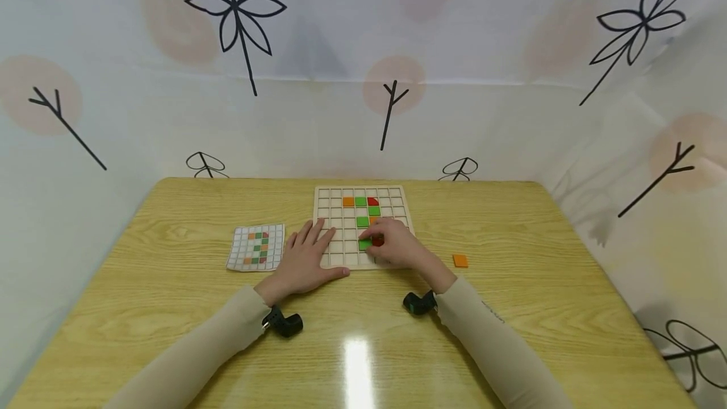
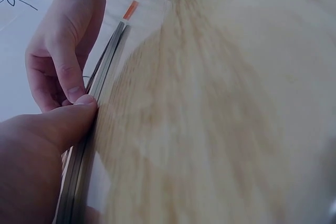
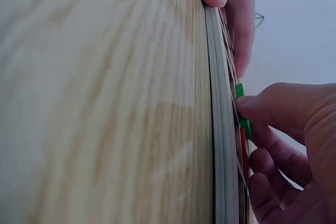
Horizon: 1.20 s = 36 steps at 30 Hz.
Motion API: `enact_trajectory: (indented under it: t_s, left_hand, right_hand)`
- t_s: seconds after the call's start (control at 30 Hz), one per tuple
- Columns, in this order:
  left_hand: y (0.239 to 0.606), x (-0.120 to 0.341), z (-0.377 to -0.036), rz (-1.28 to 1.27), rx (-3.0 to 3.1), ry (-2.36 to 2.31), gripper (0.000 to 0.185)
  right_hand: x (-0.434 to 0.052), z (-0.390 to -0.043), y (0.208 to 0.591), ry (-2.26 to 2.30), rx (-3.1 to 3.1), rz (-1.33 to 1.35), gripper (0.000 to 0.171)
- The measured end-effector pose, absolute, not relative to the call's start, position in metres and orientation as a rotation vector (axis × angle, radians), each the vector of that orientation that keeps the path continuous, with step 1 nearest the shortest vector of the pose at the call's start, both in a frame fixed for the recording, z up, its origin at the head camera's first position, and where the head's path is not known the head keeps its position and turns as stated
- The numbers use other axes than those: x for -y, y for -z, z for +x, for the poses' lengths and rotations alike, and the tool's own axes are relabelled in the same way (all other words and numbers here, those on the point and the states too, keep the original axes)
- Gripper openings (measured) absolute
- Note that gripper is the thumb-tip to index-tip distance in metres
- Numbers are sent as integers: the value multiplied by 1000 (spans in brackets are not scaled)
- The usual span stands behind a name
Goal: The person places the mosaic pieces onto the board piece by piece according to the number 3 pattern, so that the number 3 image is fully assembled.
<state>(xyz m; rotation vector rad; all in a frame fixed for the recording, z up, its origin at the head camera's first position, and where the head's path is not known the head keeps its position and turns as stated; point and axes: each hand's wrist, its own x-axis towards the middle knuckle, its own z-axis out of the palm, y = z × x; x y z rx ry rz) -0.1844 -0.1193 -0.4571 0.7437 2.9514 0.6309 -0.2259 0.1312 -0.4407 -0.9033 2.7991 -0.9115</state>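
Note:
A wooden grid board (image 1: 335, 256) lies on the table with orange, green and red tiles in some of its squares. Across its left side my left hand (image 1: 307, 260) rests with spread, straight fingers, the thumb along the near edge. Over the lower right part, my right hand (image 1: 397, 243) pinches a green tile (image 1: 365, 245) between thumb and fingers. In the right wrist view this green tile (image 3: 244, 121) sits tilted at the board's surface, the thumb against it. A red tile (image 3: 243, 153) lies beside it, partly under the right hand. That hand hides several squares.
A paper card (image 1: 238, 251) printed with a coloured grid pattern lies left of the board, close to the left fingers. One loose orange tile (image 1: 460, 260) lies on the wooden table (image 1: 488, 219) to the right. A patterned cloth (image 1: 318, 131) hangs behind the table.

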Motion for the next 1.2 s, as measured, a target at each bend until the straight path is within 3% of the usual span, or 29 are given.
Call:
enact_trajectory:
  t_s: [0.63,1.2]
  left_hand:
    - [459,120,-185,733,-2939,-636,94]
    - [463,121,-187,746,-2931,-642,95]
  right_hand:
    - [-142,-225,440,1001,-2787,-851,21]
    - [-225,-216,438,1128,-2860,-606,23]
